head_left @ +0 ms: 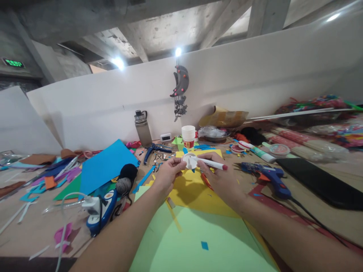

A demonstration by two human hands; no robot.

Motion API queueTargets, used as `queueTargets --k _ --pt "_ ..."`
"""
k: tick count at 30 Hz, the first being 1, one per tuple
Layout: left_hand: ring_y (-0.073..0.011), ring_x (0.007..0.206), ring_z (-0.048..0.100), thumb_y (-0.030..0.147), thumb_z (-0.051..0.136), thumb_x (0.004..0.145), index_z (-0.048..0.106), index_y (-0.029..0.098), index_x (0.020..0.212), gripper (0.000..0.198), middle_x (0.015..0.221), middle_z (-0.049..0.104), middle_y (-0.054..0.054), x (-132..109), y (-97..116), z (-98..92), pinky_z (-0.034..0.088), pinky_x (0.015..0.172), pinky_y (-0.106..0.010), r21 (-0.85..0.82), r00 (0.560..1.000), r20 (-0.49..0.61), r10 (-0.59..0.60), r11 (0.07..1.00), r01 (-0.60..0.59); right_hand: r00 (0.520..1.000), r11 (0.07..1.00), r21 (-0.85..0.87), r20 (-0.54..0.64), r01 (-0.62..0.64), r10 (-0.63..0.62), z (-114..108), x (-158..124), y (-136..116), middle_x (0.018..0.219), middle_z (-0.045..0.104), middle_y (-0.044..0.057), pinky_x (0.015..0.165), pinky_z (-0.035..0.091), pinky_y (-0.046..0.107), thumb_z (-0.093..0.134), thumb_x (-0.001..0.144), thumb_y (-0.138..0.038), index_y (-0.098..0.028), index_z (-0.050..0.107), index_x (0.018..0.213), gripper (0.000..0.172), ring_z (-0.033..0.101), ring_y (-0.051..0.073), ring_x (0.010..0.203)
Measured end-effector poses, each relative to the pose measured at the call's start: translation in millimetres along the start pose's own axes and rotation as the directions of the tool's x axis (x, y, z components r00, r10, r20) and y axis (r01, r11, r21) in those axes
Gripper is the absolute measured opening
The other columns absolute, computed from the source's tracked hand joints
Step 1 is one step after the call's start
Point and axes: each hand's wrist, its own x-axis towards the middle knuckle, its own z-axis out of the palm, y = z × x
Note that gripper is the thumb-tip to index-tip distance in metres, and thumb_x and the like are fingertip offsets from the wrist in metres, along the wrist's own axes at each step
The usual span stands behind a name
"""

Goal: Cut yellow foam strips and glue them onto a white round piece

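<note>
My left hand (169,174) is closed on the edge of a small white paper cup (189,161), its round end turned towards me. Blue paper tabs (185,150) stick out from the cup's edge. In my right hand (219,179) is a white marker pen (211,163) with a red end pointing right. The pen's other end lies at the cup's round face, where dark marks show; whether the tip touches cannot be made out. Below both hands lie yellow paper (195,192) and light green paper (193,234). A pair of orange-handled scissors (206,181) is partly hidden beside my right hand.
Stacked paper cups (188,135) stand behind my hands. A blue hot glue gun (273,179) and a black case (320,181) lie right. Leftward are blue card (109,168), yarn balls (124,179) and a power strip (103,213). A bottle (142,130) stands near the white panel.
</note>
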Motion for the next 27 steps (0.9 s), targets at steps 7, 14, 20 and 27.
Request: queueTargets --k 7,14,20,27 --pt "-0.0081 0.061 0.052 0.038 0.086 0.051 0.066 0.015 0.076 0.039 0.071 0.064 -0.002 -1.4 0.1 2.2 0.033 0.056 -0.02 0.004 1.0 -0.002 0.0 1.0 0.0 0.998 1.0 -0.005 0.062 0.011 -0.011 1.0 -3.4 2.4 0.088 0.069 0.006 0.066 0.049 0.031 0.054 0.087 -0.04 -0.022 0.062 0.093 0.02 0.062 0.019 0.074" --pt "-0.0087 0.063 0.052 0.037 0.085 0.053 0.067 0.015 0.078 0.038 0.074 0.064 -0.002 -0.4 -1.1 1.9 0.031 0.055 -0.021 0.027 1.0 -0.002 0.004 1.0 -0.004 0.999 0.997 -0.067 0.022 0.026 -0.024 -0.4 -1.5 3.9 0.087 0.068 0.005 0.068 0.049 0.031 0.054 0.087 -0.039 -0.023 0.062 0.092 0.018 0.061 0.019 0.077" --pt "-0.008 0.062 0.051 0.037 0.085 0.052 0.067 0.015 0.077 0.038 0.072 0.063 -0.001 -1.4 -0.8 2.5 0.032 0.056 -0.021 0.026 1.0 -0.007 -0.003 1.0 0.003 0.999 0.999 -0.037 0.032 0.02 -0.019 1.8 -4.2 4.3 0.089 0.068 0.005 0.068 0.048 0.031 0.054 0.088 -0.038 -0.024 0.061 0.094 0.018 0.062 0.019 0.076" --pt "-0.0081 0.061 0.051 0.039 0.085 0.051 0.066 0.015 0.076 0.04 0.071 0.063 -0.002 -2.6 0.5 3.5 0.032 0.057 -0.022 0.027 1.0 -0.003 0.012 1.0 -0.011 1.0 0.999 -0.044 0.017 0.01 -0.01 0.6 -2.3 -0.3 0.087 0.068 0.005 0.068 0.048 0.031 0.054 0.087 -0.038 -0.023 0.061 0.091 0.017 0.062 0.019 0.076"
